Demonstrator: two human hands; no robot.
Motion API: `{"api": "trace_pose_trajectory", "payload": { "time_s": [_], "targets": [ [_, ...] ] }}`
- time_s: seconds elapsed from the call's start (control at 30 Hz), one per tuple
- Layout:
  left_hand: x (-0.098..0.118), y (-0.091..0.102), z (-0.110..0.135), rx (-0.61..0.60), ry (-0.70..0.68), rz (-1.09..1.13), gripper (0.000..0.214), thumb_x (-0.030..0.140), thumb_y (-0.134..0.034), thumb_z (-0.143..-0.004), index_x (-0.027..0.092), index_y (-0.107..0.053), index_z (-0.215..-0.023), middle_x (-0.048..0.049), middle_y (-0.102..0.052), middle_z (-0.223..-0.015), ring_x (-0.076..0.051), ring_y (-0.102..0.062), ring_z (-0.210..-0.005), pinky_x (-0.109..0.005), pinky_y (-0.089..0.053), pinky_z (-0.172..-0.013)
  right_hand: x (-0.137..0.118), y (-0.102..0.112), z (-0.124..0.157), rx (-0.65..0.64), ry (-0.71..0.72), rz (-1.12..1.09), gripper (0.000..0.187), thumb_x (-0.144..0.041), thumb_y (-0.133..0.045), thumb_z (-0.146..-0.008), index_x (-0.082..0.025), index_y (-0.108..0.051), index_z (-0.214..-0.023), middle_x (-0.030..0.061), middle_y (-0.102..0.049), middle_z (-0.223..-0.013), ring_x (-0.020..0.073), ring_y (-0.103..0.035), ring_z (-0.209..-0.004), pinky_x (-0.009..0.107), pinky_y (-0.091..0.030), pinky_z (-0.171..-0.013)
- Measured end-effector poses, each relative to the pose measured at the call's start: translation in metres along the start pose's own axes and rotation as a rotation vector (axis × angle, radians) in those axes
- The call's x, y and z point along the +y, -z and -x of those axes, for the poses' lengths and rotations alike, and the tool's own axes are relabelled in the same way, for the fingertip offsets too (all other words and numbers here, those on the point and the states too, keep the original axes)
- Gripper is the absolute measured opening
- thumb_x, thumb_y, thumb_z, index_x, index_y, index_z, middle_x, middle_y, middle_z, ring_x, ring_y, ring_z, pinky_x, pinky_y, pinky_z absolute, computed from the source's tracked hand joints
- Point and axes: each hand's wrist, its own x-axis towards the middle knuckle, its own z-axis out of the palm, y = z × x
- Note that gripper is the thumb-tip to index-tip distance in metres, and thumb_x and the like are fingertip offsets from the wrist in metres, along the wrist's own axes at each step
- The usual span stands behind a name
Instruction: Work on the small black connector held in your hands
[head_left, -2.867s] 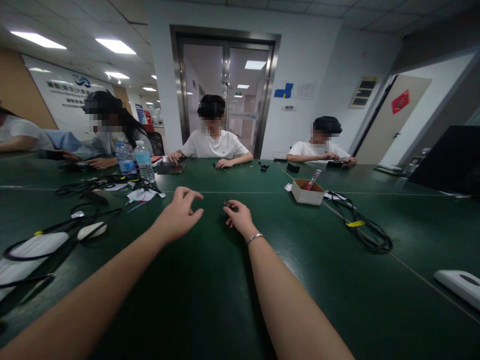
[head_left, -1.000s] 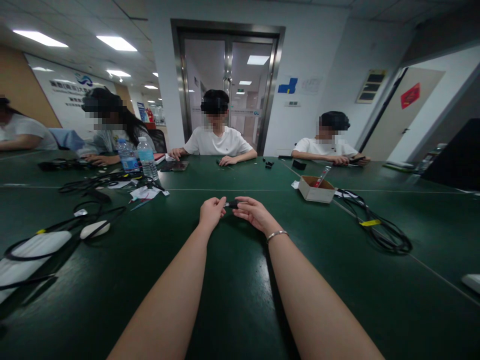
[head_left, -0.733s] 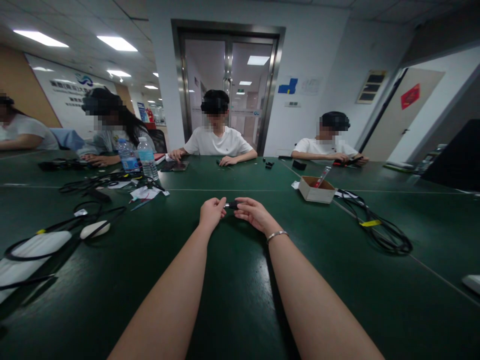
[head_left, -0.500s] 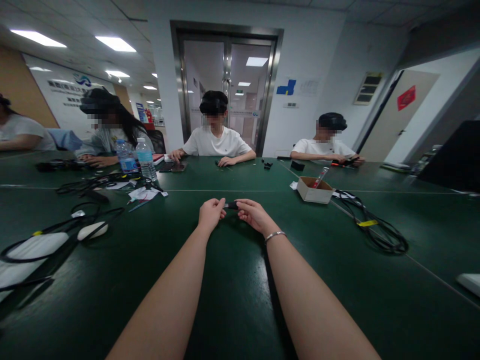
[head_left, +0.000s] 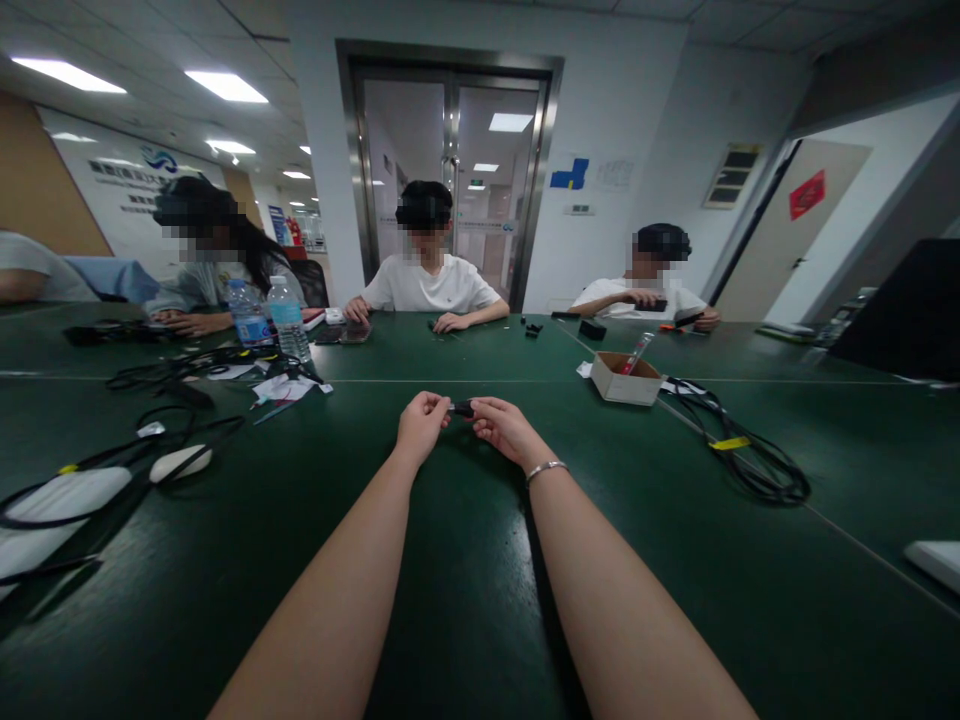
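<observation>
At a green tabletop [head_left: 465,580], the left hand [head_left: 421,427] pinches the silvery end of a small black object [head_left: 463,409]; fingers of the right hand [head_left: 511,430] grip its dark end.

You get dim view overall. Light overhead: blown-white ceiling panels [head_left: 226,86] upper left, more through glass doors [head_left: 405,140]. Pale glare on green table [head_left: 465,600], dark shadow beside your right forearm [head_left: 607,560]. Wide-angle stretch toward edges; small dark item [head_left: 463,409] soft, details unreadable.
</observation>
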Motion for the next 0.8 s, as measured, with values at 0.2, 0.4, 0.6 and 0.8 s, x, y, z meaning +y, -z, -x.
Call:
{"api": "trace_pose_trajectory", "payload": {
  "time_s": [0.2,0.4,0.6,0.8],
  "targets": [
    [0.0012,0.0016,-0.0001,-0.027,0.003,-0.028,0.027,0.041,-0.061,-0.076,0.015,-0.056,-0.076,-0.0011,-0.059,-0.058,-0.011,-0.053,-0.052,-0.022,-0.041,-0.053,-0.0018,0.0000,0.0022,0.002,-0.007,-0.012,0.010,-0.011,-0.071,-0.077,-0.010,-0.065,-0.085,0.0054,-0.064,-0.069,0.0074,-0.057,-0.049,0.013,-0.049,-0.044],
    [0.0010,0.0049,-0.0014,-0.050,0.031,-0.067,0.030,0.044,-0.060,-0.077,0.015,-0.054,-0.071,-0.0019,-0.060,-0.057,-0.011,-0.053,-0.048,-0.022,-0.040,-0.048,-0.0005,0.0005,0.0022,-0.013,0.008,-0.024,0.012,-0.007,-0.073,-0.074,-0.009,-0.067,-0.085,0.0040,-0.063,-0.065,0.0085,-0.058,-0.052,0.015,-0.051,-0.048],
    [-0.0015,0.0076,-0.0034,-0.063,0.053,-0.074,0.034,0.048,-0.059,-0.077,0.014,-0.056,-0.071,-0.0034,-0.061,-0.057,-0.012,-0.054,-0.048,-0.022,-0.042,-0.048,0.0006,0.0013,0.0024,-0.031,0.013,-0.009,0.018,-0.006,-0.074,-0.072,-0.011,-0.068,-0.088,0.0029,-0.064,-0.068,0.0092,-0.060,-0.056,0.017,-0.052,-0.052],
    [-0.0021,0.0090,-0.0047,-0.061,0.086,-0.074,0.032,0.045,-0.058,-0.078,0.014,-0.056,-0.070,-0.0031,-0.061,-0.055,-0.011,-0.053,-0.045,-0.022,-0.041,-0.046,0.0016,0.0028,0.0017,-0.057,0.022,0.006,0.023,-0.005,-0.074,-0.070,-0.012,-0.068,-0.090,0.0027,-0.064,-0.071,0.0092,-0.061,-0.058,0.017,-0.052,-0.054]
  ]
}}
